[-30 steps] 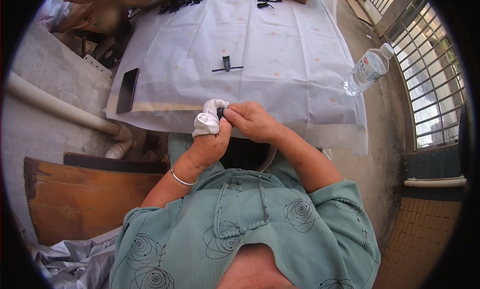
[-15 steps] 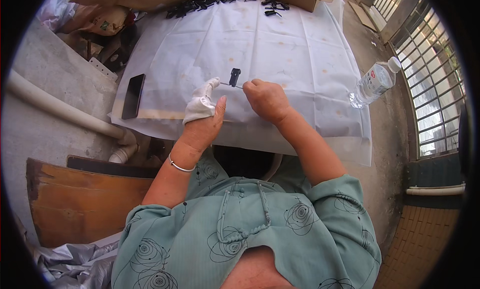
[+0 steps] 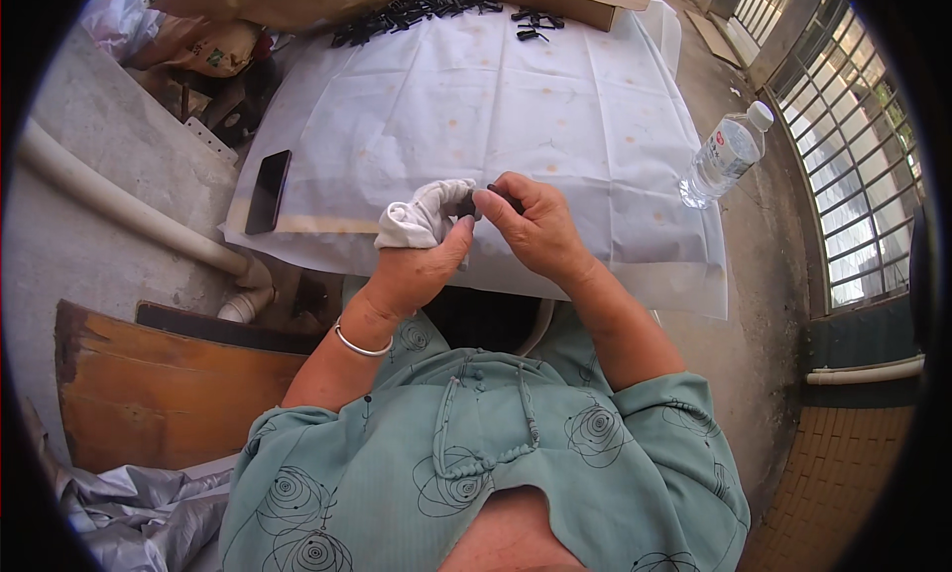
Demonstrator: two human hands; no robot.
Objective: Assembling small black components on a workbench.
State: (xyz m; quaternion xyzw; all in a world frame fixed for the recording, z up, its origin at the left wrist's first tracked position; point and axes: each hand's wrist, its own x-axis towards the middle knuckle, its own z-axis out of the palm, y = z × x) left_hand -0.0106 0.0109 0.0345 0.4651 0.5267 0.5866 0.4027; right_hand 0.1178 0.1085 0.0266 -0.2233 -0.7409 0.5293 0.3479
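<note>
My left hand (image 3: 424, 235) wears a white cloth glove over its fingers, with the thumb bare. It is closed on a small black part (image 3: 465, 206), mostly hidden between the fingers. Against it from the right presses my bare right hand (image 3: 535, 223), its thumb and forefinger pinched at the same part. Both hands meet just above the near edge of a table with a white cover (image 3: 565, 106). At the table's far side lies a heap of similar black parts (image 3: 421, 13), with a smaller group (image 3: 536, 20) to its right.
A black phone (image 3: 269, 190) lies at the left edge of the table. Near the right edge stands a clear water bottle (image 3: 726, 158). An open cardboard box (image 3: 565, 2) sits at the back. Beyond the left side are a pipe (image 3: 129, 210) and a brown board (image 3: 169, 389).
My hands have come together and a little toward me. The black part, held out in view with a thin rod on each side before, is now mostly covered by my fingers.
</note>
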